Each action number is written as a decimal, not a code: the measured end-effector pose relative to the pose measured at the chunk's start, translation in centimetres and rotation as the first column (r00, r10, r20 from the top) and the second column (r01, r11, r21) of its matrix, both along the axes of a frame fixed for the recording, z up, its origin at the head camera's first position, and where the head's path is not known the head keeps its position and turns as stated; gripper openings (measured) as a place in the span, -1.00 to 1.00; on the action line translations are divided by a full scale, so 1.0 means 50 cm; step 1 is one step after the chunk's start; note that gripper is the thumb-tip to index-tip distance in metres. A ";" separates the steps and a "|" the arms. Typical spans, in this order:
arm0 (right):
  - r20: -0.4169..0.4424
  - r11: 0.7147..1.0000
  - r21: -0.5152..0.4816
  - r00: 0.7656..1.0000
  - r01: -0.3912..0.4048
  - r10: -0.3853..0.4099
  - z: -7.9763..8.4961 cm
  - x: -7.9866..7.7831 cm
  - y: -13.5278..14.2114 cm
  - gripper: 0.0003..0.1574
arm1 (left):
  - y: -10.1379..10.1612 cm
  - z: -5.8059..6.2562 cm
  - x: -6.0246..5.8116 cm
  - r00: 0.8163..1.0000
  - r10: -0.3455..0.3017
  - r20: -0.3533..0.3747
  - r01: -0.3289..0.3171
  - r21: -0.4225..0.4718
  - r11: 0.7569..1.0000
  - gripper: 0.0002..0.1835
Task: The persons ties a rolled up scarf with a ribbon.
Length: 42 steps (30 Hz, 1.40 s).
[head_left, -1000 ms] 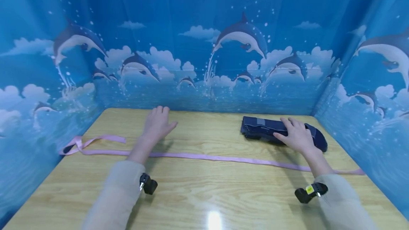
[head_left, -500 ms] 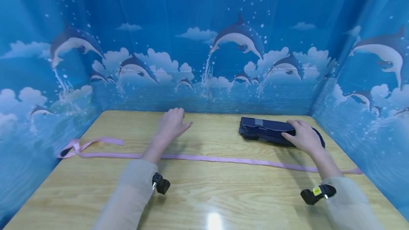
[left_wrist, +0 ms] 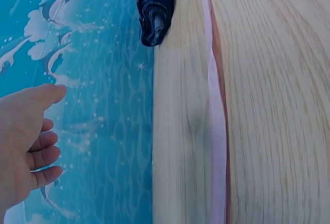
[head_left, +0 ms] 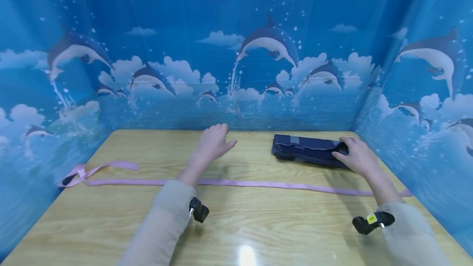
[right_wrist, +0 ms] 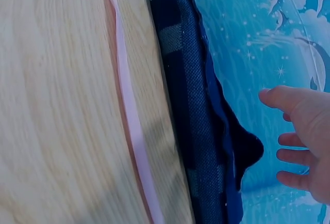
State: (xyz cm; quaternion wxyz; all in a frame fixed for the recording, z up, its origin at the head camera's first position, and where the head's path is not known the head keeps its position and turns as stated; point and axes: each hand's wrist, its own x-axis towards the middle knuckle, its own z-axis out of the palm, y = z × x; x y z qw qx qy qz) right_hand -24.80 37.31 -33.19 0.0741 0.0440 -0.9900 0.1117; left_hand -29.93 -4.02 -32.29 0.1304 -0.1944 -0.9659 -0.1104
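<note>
A rolled dark blue checked cloth (head_left: pixel 303 149) lies at the back right of the table, its long side nearly parallel to the back edge. My right hand (head_left: pixel 358 157) is over its right end, fingers slightly bent, hiding that end. Beside the fingers a dark flap (right_wrist: pixel 250 149) bulges up from the roll; in the right wrist view the hand appears apart from the cloth. My left hand (head_left: pixel 215 145) hovers near the back edge of the table, fingers loosely bent, holding nothing. The left wrist view shows the cloth's near end (left_wrist: pixel 156 20), beyond that hand.
A long pink ribbon (head_left: pixel 255 184) runs across the wooden table (head_left: pixel 281 225), in front of the cloth, with a loop (head_left: pixel 75 174) at the left edge. Blue dolphin-print curtains (head_left: pixel 170 102) enclose the back and sides.
My left hand has moved right, toward the cloth. The right hand has shifted right along the roll. The rounded right end no longer shows past it, and a flap now bulges by its fingers.
</note>
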 end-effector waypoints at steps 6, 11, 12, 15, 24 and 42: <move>-0.003 1.000 -0.018 1.000 0.023 -0.023 -0.007 -0.002 0.010 -0.16 | 0.022 -0.003 -0.003 1.000 0.008 -0.001 -0.008 -0.028 1.000 -0.58; 0.009 0.999 -0.016 0.999 0.032 -0.032 -0.011 -0.003 0.020 -0.11 | 0.041 -0.010 -0.005 1.000 0.010 0.015 -0.009 -0.067 0.998 -0.41; 0.012 0.999 -0.014 0.999 0.032 -0.031 -0.011 -0.003 0.023 -0.09 | 0.046 -0.012 -0.005 1.000 0.006 0.016 -0.005 -0.069 0.998 -0.37; 0.025 0.999 -0.008 0.999 0.034 -0.033 -0.013 -0.002 0.030 0.00 | 0.060 -0.018 -0.006 1.000 -0.012 0.021 0.013 -0.074 0.997 -0.29; 0.035 0.999 0.010 0.999 0.039 -0.039 -0.020 -0.004 0.054 0.01 | 0.104 -0.025 -0.008 0.998 -0.040 0.053 0.046 -0.118 0.992 -0.32; 0.093 0.998 0.025 0.994 0.059 -0.061 -0.030 -0.002 0.083 0.02 | 0.195 -0.047 -0.001 0.986 -0.126 0.106 0.140 -0.137 0.981 -0.30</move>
